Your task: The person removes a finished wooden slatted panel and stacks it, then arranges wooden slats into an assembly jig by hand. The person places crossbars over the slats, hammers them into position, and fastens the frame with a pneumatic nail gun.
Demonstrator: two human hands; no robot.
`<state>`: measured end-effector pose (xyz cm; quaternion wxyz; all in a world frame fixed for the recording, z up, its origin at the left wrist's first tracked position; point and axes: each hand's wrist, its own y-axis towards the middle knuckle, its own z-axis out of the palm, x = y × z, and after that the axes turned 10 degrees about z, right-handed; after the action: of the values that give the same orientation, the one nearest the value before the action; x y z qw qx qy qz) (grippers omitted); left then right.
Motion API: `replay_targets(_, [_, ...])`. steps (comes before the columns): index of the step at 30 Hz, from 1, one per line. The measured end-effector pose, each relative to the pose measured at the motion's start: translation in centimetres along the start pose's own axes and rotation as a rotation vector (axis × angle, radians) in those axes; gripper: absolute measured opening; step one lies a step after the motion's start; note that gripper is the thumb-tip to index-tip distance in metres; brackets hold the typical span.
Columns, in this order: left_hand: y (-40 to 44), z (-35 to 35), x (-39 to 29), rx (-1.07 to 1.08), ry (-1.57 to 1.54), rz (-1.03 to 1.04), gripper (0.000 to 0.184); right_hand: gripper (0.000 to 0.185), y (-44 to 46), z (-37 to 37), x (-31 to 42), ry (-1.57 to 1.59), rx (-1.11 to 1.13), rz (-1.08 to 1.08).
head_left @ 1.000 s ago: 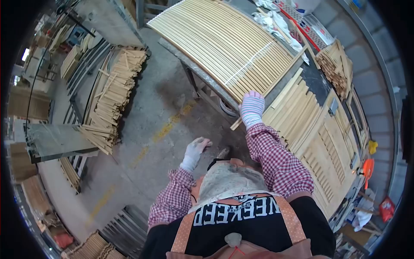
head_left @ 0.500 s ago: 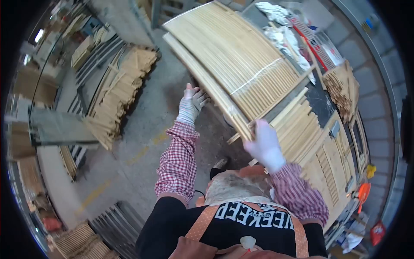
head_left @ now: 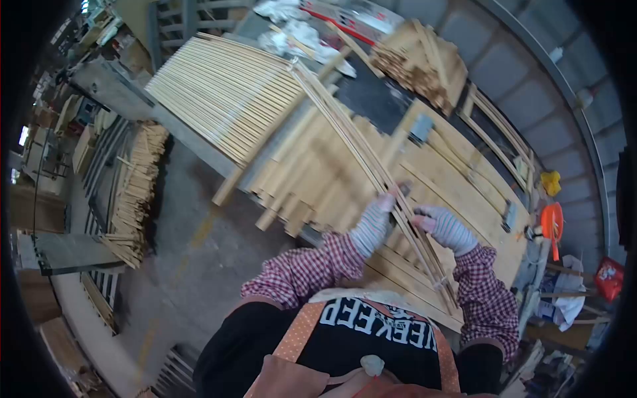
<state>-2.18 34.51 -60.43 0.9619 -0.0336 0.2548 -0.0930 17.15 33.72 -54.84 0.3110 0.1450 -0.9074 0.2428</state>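
Strips look long, slender and pale.

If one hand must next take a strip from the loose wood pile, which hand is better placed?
Left, I think. The left hand is nearer the loose wood pile; the right hand is beyond the long slats. But the left grips them, so the right should take over first.

Two hands, two checked sleeves

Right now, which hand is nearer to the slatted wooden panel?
Left: the left hand is at the long strips, on the side toward the panel; the right hand is across those strips, farther from it.
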Motion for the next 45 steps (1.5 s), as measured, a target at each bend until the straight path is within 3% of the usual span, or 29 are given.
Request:
replay_targets(1, [-0.1, -0.1, 3.2, -0.008, -0.053, -0.105, 0.053, 0.031, -2.2, -1.3, -1.8, 0.07, -0.026, 0.126])
replay_targets(2, [-0.4, 0.3, 6.5, -0.172, -0.084, -0.096, 0.054, 0.03, -3.9, -2.4, -3.7, 0.136, -0.048, 0.241])
replay_targets(4, [-1.8, 0.1, 10.7, -0.207, -0.119, -0.175, 0.047, 0.027, -8.1, -4.1, -11.6, -0.331, -0.219, 0.32])
replay_targets(5, [-2.7, 0.3, 11.7, -0.229, -0.117, -0.169, 0.047, 0.027, -10.1, -4.9, -15.0, -0.325, -0.198, 0.311])
replay_targets(7, [-4.7, 0.8, 13.6, -0.306, -0.149, -0.156, 0.043, 0.021, -13.4, -6.3, -21.1, -0.65, -0.398, 0.387])
replay_targets(8, [-5.4, 0.9, 14.4, -0.327, -0.152, -0.133, 0.043, 0.022, -14.2, -6.7, -23.7, -0.687, -0.353, 0.412])
replay_targets(11, [-7.3, 0.1, 15.8, -0.416, -0.196, -0.09, 0.044, 0.024, -12.6, -5.2, -31.8, -0.766, -0.358, 0.39])
replay_targets(14, [-8.6, 0.8, 16.2, -0.489, -0.179, -0.045, 0.044, 0.024, -10.7, -5.0, -35.3, -0.806, -0.405, 0.38])
replay_targets(17, [-9.6, 1.9, 15.7, -0.581, -0.124, 0.003, 0.044, 0.024, -7.8, -5.5, -36.3, -0.841, -0.4, 0.436])
replay_targets(19, [-10.7, 0.5, 16.7, -0.379, -0.156, 0.137, 0.04, 0.026, -5.8, -6.0, -36.7, -1.029, -0.081, 0.642])
replay_targets(20, [-11.0, 0.4, 17.0, -0.345, -0.197, 0.195, 0.037, 0.026, -6.0, -6.1, -36.6, -1.028, -0.076, 0.522])
replay_targets(22, [-11.5, 0.3, 16.2, -0.374, -0.101, 0.119, 0.033, 0.03, -6.5, -6.3, -35.8, -0.876, -0.223, 0.478])
replay_targets(24, [-11.8, 3.3, 14.8, -0.589, 0.088, 0.151, 0.03, 0.036, -6.8, -6.6, -35.2, -0.705, -0.341, 0.512])
replay_targets(25, [-11.6, 2.7, 15.7, -0.647, -0.058, 0.116, 0.034, 0.04, -6.7, -6.7, -35.2, -0.62, -0.41, 0.571])
replay_targets(26, [-11.9, 1.9, 16.3, -0.645, -0.068, 0.138, 0.036, 0.039, -6.1, -6.6, -35.6, -0.74, -0.388, 0.648])
replay_targets(30, [-13.0, 0.9, 16.4, -0.682, -0.062, 0.202, 0.039, 0.03, -3.2, -4.4, -29.4, -0.467, -0.257, 0.334])
replay_targets(32, [-13.2, 1.2, 16.5, -0.847, 0.244, 0.195, 0.044, 0.026, -3.5, -2.0, -24.1, -0.275, -0.122, 0.148])
replay_targets(33, [-13.3, 0.9, 16.9, -0.848, 0.234, 0.204, 0.044, 0.031, -5.8, 0.5, -19.2, -0.141, 0.047, -0.047])
replay_targets(34, [-13.2, 0.1, 17.6, -0.746, 0.366, 0.227, 0.042, 0.037, -8.9, 3.4, -13.5, -0.008, 0.211, -0.24])
replay_targets(35, [-13.0, -1.0, 18.4, -0.64, 0.497, 0.248, 0.041, 0.044, -11.3, 5.4, -9.9, -0.037, 0.236, -0.35])
replay_targets(37, [-12.9, -3.1, 21.1, -0.422, 0.746, 0.276, 0.037, 0.051, -11.4, 8.8, -13.3, -0.131, 0.163, -0.061])
replay_targets(38, [-13.0, -3.4, 22.3, -0.304, 0.863, 0.285, 0.036, 0.054, -12.2, 8.7, -13.0, 0.029, 0.186, 0.001])
replay_targets(39, [-13.2, -3.4, 23.9, -0.172, 0.971, 0.281, 0.034, 0.05, -13.4, 7.1, -12.8, -0.066, 0.266, 0.156])
replay_targets(40, [-14.7, -0.5, 21.7, -0.129, 0.951, 0.251, 0.034, 0.048, -13.5, 7.8, -17.5, -0.186, 0.14, -0.093])
replay_targets(41, [-16.3, 2.0, 18.4, -0.121, 1.165, -0.085, 0.041, 0.047, -14.5, 8.1, -22.5, -0.314, 0.008, -0.318])
replay_targets(42, [-18.0, 3.9, 16.6, -0.074, 1.369, -0.432, 0.05, 0.047, -17.5, 7.1, -22.9, -0.322, -0.018, -0.221])
replay_targets(43, [-19.2, 2.1, 18.2, -0.073, 1.525, -0.02, 0.048, 0.045, -19.5, 6.4, -23.1, -0.215, -0.017, -0.11])
replay_targets(44, [-18.2, 2.2, 17.1, 0.06, 1.8, -0.037, 0.046, 0.043, -20.8, 6.0, -23.3, -0.096, -0.03, -0.007])
replay_targets(45, [-17.9, 1.8, 16.7, 0.143, 1.889, 0.319, 0.044, 0.042, -22.5, 4.8, -20.2, -0.093, 0.025, 0.142])
